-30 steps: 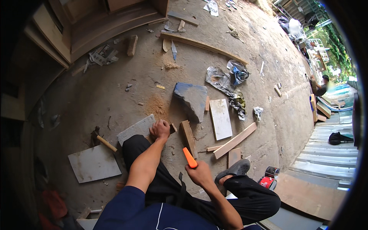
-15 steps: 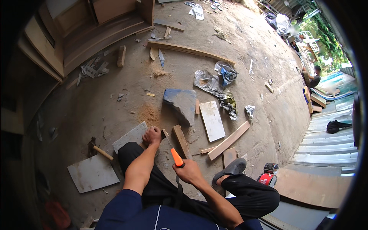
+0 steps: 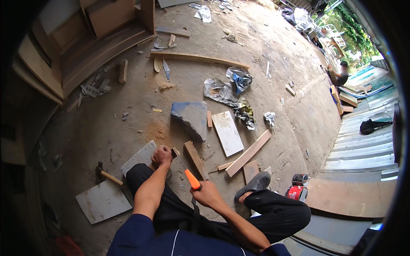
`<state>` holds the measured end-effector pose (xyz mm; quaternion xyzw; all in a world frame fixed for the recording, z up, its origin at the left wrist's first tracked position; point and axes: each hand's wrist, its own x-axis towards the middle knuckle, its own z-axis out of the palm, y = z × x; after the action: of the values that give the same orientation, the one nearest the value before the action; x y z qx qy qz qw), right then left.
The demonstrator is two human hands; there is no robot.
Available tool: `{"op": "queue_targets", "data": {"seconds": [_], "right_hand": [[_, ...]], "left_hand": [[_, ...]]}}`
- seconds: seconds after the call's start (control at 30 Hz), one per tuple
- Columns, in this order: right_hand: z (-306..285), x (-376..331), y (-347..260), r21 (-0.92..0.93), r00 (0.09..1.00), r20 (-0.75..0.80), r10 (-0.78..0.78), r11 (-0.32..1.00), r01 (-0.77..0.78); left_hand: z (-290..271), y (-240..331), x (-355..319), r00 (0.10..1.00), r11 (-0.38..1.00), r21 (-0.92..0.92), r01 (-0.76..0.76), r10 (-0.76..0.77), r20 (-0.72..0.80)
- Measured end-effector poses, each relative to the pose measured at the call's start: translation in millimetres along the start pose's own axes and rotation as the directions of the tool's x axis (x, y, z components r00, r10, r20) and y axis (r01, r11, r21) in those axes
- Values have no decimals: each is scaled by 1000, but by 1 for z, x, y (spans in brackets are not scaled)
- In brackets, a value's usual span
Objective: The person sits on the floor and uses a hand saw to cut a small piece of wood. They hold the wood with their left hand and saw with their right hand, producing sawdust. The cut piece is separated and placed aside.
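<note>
We look down past a person seated on a dirt-strewn floor (image 3: 277, 115), in dark trousers, one leg bent out to the right and ending in a grey clog (image 3: 258, 187).

The left hand (image 3: 162, 156) is a tight fist, its grip closed around a short wood piece (image 3: 175, 152) whose end pokes out on the right. This hand sits at the right end of a pale, rough slab (image 3: 140, 158); we cannot tell whether the wood rests on it.

The right hand (image 3: 206, 193) is nearer to us. Its grip is wrapped around the orange handle of a hand tool (image 3: 193, 179), with a thin blade slanting up and left to the wood piece's end. We cannot tell whether the two touch.

Just right of the wood piece lies a thick timber offcut (image 3: 196, 160). Beyond the left hand we find a scatter of sawdust (image 3: 158, 134) and, beside it, a large chipped block (image 3: 190, 120) with a bluish top. Further right are a white rectangular panel (image 3: 228, 133) and a slanting wooden strip (image 3: 248, 152).

On our lower left, a hammer (image 3: 112, 177) lies with its wooden handle by the corner of a whitish board (image 3: 103, 202). Two rolls of tape (image 3: 297, 187) sit right of the clog. A wooden cabinet (image 3: 106, 25) fills the upper left; far off at right, another person (image 3: 341, 78) sits.
</note>
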<state>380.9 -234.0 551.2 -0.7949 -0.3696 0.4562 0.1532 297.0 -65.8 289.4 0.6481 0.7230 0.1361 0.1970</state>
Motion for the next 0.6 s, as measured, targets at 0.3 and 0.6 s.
{"op": "queue_targets", "data": {"seconds": [0.3,0.6], "right_hand": [[-42,-36,-56,0,1000,-6,2,1000,-2],[-25,-76,-45,58,994,44,99,993,-102]], "left_hand": [[-81,37,4,999,1000,16,12,-13,38],[-44,-1,2,994,999,6,-37,36,102]]}}
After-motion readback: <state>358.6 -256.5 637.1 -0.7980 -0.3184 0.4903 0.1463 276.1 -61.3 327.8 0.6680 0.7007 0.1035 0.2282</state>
